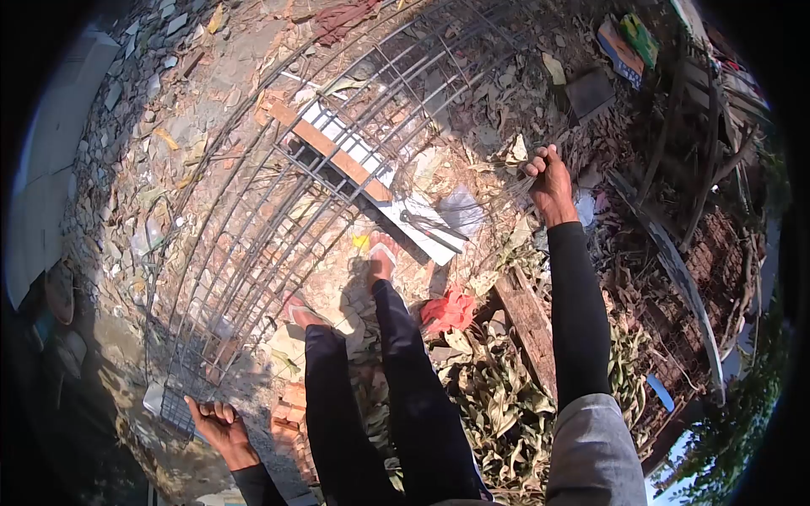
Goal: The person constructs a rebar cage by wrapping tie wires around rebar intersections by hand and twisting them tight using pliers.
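Observation:
My right hand [552, 185] is raised at the right with its fingers closed. Fine strands of thin wire [498, 191] run from it toward the board; the grip itself is partly hidden. At the lower left my left hand [223, 432] has bent fingers, somewhat apart, and nothing shows in it. That hand is near the lower end of a long steel rebar cage [245, 228]. A wooden strip [325, 150] and a white board [339, 126] lie across the cage's middle. Dark pliers-like handles [434, 226] rest on the board's near end.
My sandalled feet [382, 260] stand beside the cage. Around them are a red cloth [450, 309], a weathered plank [525, 325], bricks [289, 413] and dry leaves [498, 405]. Branches [675, 253] lie at the right, rubble [118, 93] at the upper left.

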`<state>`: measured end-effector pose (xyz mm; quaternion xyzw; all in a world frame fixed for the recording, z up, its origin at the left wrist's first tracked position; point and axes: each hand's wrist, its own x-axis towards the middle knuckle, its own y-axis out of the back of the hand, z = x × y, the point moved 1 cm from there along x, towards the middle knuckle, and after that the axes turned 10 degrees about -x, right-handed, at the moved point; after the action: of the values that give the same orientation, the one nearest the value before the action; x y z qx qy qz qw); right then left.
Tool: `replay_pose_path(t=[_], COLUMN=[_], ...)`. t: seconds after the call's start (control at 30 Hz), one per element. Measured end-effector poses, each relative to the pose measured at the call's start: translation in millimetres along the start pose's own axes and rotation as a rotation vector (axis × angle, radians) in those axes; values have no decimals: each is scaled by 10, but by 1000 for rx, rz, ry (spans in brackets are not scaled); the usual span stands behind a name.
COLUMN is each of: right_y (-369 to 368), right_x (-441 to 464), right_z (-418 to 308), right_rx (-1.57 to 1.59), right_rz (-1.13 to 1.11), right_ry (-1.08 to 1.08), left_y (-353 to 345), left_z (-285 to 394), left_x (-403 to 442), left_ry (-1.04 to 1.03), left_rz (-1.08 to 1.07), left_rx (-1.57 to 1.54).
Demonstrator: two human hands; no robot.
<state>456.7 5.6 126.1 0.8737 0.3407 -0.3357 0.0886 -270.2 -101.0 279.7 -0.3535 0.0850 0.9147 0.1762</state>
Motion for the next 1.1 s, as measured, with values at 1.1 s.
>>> replay_pose_path(t=[1.1], right_y=[1572], right_x=[-3903], right_z=[-2468], right_rx=[-92], right_rz=[504], right_ry=[516], left_y=[2568], left_z=[3970], left_x=[1318], left_ry=[-399], left_rz=[138], left_rx=[-14])
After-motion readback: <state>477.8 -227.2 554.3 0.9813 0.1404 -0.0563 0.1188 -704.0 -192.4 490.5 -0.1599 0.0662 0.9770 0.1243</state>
